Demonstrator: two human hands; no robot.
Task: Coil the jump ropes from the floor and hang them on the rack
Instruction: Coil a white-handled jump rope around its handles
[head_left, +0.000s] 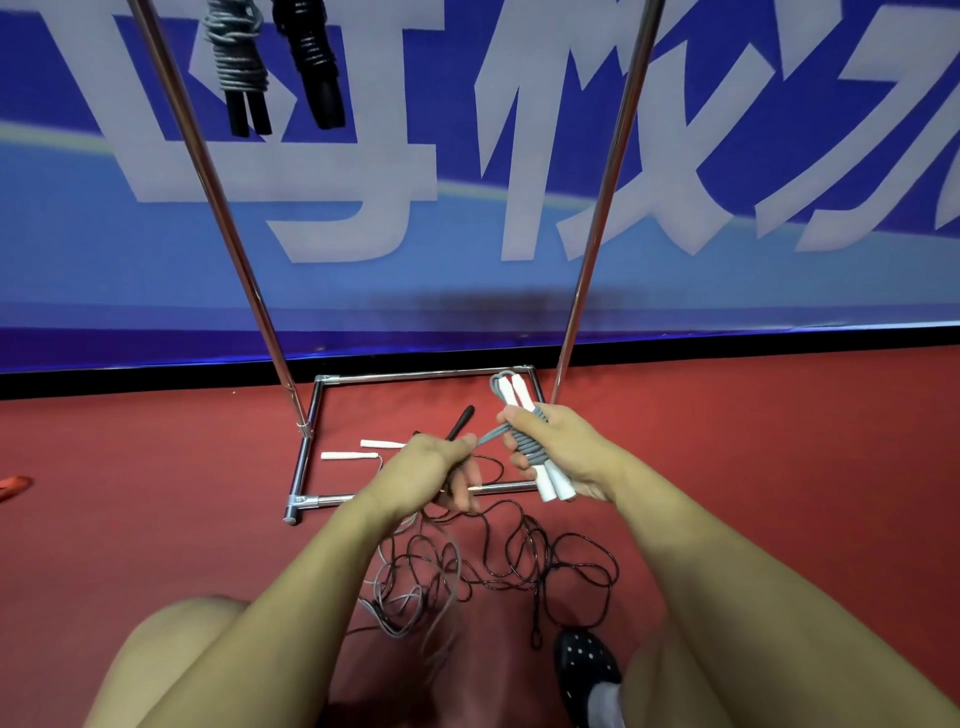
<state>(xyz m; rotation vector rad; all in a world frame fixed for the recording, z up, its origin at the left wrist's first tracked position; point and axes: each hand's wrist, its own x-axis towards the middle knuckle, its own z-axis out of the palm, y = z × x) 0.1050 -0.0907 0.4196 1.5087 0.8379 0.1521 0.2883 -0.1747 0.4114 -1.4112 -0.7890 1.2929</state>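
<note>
At frame centre the right hand (558, 449) grips one grey rope (524, 441) wound round two white handles, while the left hand (439, 467) pinches its loose end. Two coiled ropes (275, 57) hang from the rack (208, 171) at upper left; two loose ropes (498, 566) lie tangled on the floor (779, 467) below the hands.

A single head-worn wide-angle view looks forward and steeply down from a crouching person. Both hands sit close at centre, the left hand (431, 470) and right hand (561, 449). Red floor (156, 467) fills the lower half; a blue banner (519, 291) stands at 12 o'clock.
</note>
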